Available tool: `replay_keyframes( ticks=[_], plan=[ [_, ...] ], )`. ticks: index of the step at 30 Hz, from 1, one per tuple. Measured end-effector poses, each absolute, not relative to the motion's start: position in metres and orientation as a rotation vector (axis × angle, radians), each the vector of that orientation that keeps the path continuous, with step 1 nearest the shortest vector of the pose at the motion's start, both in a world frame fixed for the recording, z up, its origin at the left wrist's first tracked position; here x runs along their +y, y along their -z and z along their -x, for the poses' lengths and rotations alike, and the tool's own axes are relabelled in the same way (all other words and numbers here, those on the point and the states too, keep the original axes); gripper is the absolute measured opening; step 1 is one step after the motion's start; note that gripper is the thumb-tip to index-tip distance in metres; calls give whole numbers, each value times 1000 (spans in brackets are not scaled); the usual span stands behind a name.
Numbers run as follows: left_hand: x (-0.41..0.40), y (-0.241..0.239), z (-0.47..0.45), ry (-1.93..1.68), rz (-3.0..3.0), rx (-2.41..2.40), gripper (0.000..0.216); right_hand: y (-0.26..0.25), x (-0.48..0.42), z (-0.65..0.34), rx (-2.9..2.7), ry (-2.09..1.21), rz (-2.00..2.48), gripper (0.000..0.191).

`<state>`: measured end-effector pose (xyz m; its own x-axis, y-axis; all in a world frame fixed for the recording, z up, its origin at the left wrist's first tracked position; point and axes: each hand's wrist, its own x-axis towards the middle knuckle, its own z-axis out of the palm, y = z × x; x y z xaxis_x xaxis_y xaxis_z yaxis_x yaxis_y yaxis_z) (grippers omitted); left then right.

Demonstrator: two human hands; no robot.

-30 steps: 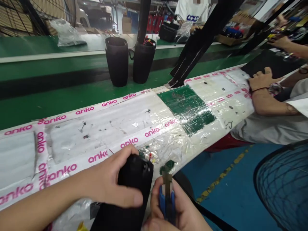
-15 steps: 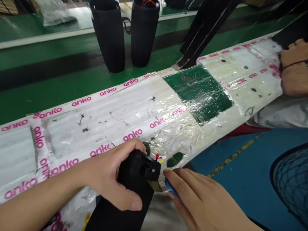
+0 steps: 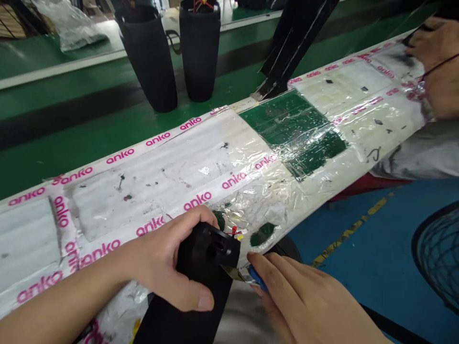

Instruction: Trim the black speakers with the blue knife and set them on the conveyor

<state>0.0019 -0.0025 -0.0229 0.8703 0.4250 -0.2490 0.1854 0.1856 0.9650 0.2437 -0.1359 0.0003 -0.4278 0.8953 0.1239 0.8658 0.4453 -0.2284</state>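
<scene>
My left hand (image 3: 172,267) is wrapped round a black fabric-covered tube (image 3: 186,310), thumb on its near side. A black plastic rim with an opening tops the tube, and a small red and yellow wire connector (image 3: 235,232) sticks out there. My right hand (image 3: 301,296) grips a utility knife (image 3: 257,278) with a blue handle, most of it hidden by the fingers. Its blade points left, the tip at the fabric just below the rim; whether it has cut in I cannot tell.
A taped work ledge (image 3: 179,162) crosses the view. Two black tubes (image 3: 200,52) stand on the green belt (image 3: 89,114) beyond, beside a long black piece (image 3: 294,43). At right are another person's hand (image 3: 439,52) and a round netted guard (image 3: 439,258). A plastic bag (image 3: 73,26) lies far left.
The knife blade shows more clearly now, its tip against the fabric under the rim. My left hand keeps its hold. The other person's hand has shifted up.
</scene>
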Motion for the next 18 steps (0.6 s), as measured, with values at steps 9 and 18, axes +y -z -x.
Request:
replay_keyframes(
  ticks=[9,18],
  plan=[
    [-2,21,-4,-177,-1404,542,63,0,-135,-242,-2482,-241,1534,29],
    [-3,21,-5,-200,-1407,537,61,-1,-137,-240,-2505,-243,1541,32]
  ],
)
